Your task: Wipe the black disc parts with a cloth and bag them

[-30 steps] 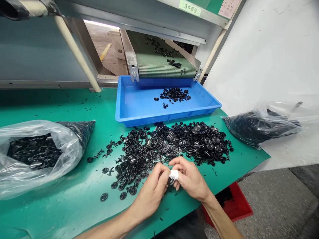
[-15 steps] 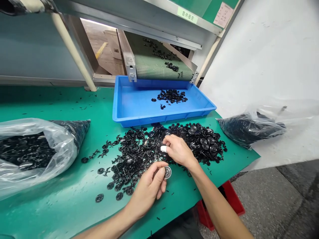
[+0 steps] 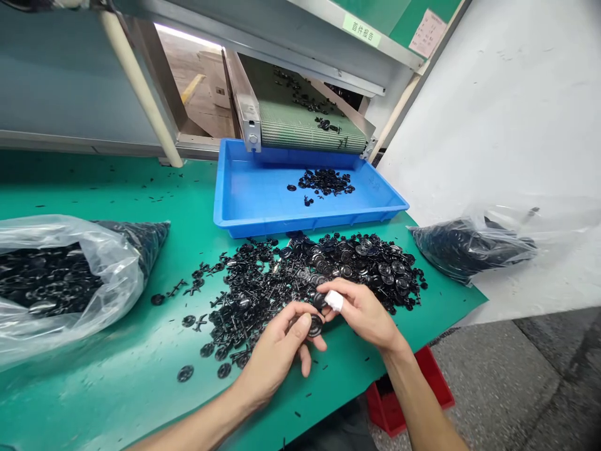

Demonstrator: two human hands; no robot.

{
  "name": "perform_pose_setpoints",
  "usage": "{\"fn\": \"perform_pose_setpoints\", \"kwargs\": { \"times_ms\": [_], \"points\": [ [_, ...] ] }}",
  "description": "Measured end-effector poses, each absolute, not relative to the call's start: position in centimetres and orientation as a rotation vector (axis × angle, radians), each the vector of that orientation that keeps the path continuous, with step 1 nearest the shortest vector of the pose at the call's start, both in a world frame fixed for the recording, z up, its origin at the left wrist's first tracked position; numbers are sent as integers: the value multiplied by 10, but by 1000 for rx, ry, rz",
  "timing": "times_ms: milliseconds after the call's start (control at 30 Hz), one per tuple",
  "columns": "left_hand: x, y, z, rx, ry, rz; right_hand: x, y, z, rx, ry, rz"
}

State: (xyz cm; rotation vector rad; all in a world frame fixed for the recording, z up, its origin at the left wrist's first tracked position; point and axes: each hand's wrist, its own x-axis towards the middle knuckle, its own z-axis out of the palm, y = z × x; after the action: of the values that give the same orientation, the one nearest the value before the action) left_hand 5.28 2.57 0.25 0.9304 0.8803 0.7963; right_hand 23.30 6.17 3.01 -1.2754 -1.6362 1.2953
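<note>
Two discs are pinched: the left hand [image 3: 280, 341] clamps one [image 3: 315, 326], the right hand [image 3: 364, 310] another [image 3: 320, 301], both partly hidden by fingers, above the worktop [image 3: 113, 382] near the pile [image 3: 263, 282]. The left bag [image 3: 117, 269] is cut off.

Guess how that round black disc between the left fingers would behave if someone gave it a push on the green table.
The disc is probably stiff, since its rim keeps a round outline. It looks thin and smooth, so lying flat it would likely slide; stood on edge, it might roll briefly and tip over.
</note>
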Motion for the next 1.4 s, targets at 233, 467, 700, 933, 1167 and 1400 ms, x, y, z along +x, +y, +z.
{"fn": "perform_pose_setpoints", "kwargs": {
  "times_ms": [233, 467, 700, 933, 1167, 1400],
  "points": [
    [56, 27, 7, 906, 956, 776, 223, 34, 22, -1270, -1581, 1317],
    [56, 21, 6, 1060, 1032, 774, 222, 19, 32, -1364, -1856, 1099],
    [56, 23, 4, 1091, 1079, 785, 215, 21, 17, -1370, -1822, 1002],
    [60, 18, 3, 1039, 1129, 851, 214, 30, 4, -1402, -1736, 1000],
    [60, 20, 1, 1051, 1062, 855, 231, 67, 12, -1656, -2023, 415],
    [55, 25, 5, 830, 940, 863, 222, 74, 12, -1720, -2125, 332]
  ]
}}
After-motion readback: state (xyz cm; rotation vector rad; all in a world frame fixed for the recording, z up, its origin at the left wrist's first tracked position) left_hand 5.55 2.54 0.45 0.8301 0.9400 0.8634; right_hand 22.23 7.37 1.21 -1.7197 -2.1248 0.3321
